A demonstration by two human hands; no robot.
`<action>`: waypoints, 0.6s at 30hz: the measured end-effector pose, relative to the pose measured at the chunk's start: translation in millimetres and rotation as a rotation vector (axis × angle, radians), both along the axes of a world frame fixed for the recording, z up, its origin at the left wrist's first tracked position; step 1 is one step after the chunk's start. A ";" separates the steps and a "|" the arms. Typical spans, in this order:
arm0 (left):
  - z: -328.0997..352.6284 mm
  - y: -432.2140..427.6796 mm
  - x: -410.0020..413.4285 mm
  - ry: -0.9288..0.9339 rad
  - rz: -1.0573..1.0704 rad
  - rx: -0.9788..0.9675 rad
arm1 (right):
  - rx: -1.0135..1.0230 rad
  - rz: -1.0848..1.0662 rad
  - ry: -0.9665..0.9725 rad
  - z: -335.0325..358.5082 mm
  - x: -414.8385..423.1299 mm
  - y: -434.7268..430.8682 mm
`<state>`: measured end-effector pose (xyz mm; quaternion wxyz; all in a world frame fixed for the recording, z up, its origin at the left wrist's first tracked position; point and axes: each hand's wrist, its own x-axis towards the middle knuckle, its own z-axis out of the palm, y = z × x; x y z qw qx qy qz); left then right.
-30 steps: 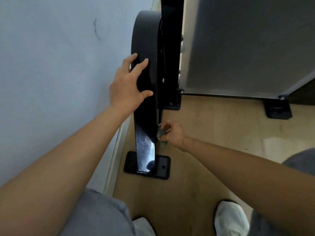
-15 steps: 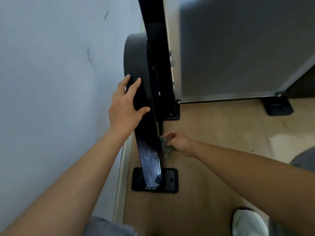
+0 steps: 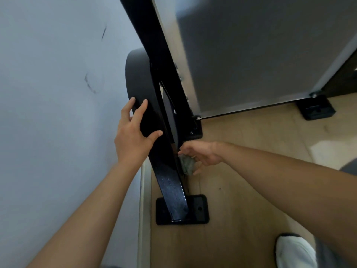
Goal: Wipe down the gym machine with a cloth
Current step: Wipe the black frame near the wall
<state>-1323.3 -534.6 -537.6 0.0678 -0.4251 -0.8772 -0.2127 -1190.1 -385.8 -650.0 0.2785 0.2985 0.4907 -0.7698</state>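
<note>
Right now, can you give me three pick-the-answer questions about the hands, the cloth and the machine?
1. Where is the cloth?
A. on the floor
B. in the right hand, against the post
C. on the wall

2. What colour is the cloth?
A. red
B. yellow
C. green

3. How is the left hand?
A. open on the post
B. a fist
C. holding the cloth

Answers:
1 B, the right hand grips it beside the black post.
2 C, it looks dull green.
3 A, its fingers lie straight on the post.
</note>
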 end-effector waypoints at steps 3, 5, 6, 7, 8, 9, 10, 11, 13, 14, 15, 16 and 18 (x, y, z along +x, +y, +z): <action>-0.8 1.0 -0.2 -0.003 0.014 -0.016 | -0.013 0.022 -0.002 -10.1 5.0 -9.7; -0.9 1.6 0.7 -0.014 0.024 -0.019 | -0.033 0.018 -0.003 -14.4 7.5 -15.2; -0.8 1.8 1.0 -0.015 0.027 -0.020 | -0.045 0.011 -0.001 -15.0 8.3 -16.8; -0.4 2.0 1.5 -0.016 0.031 -0.021 | -0.058 0.002 0.006 -14.5 8.7 -17.2; 0.0 2.1 2.1 -0.016 0.034 -0.021 | -0.072 -0.007 0.016 -13.2 8.7 -16.3; 0.6 2.3 2.6 -0.015 0.036 -0.018 | -0.081 -0.013 0.025 -11.6 7.5 -14.0; 1.2 2.7 3.0 -0.014 0.037 -0.015 | -0.090 -0.023 0.032 -9.0 6.3 -10.8; 1.7 3.2 3.4 -0.015 0.038 -0.014 | -0.100 -0.040 0.036 -6.4 4.8 -7.1; 2.5 4.0 4.6 -0.019 0.047 -0.021 | -0.131 -0.086 0.041 -0.3 1.6 -0.1; 3.0 4.3 5.2 -0.019 0.053 -0.027 | -0.141 -0.108 0.047 3.5 0.2 2.8; 3.3 4.5 5.5 -0.019 0.058 -0.031 | -0.148 -0.129 0.057 8.3 -0.7 5.4; 3.6 4.5 6.0 -0.018 0.060 -0.034 | -0.154 -0.150 0.071 12.7 -1.6 8.2; 4.1 4.0 6.7 -0.011 0.061 -0.036 | -0.167 -0.182 0.103 22.9 -3.4 14.3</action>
